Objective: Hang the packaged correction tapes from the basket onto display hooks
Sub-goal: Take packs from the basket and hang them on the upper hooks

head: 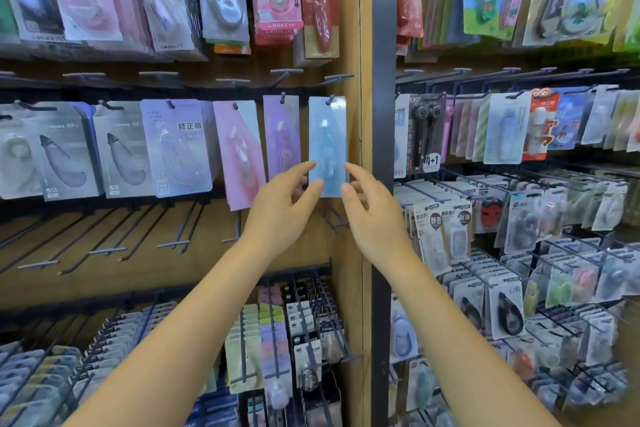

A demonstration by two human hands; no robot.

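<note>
Left hand half open, thumb tip on lower left edge of blue pack. Right hand half open at lower right edge, fingers loosely curled, firm grip not clear. Pack already on hook, beside purple pack. Basket not in view; remaining packs unknown. Readable: "MONO", "Campus", "修正帯".

Both bare forearms are reaching up and forward. The left hand and right hand are facing each other, fingers loosely extended.
</note>
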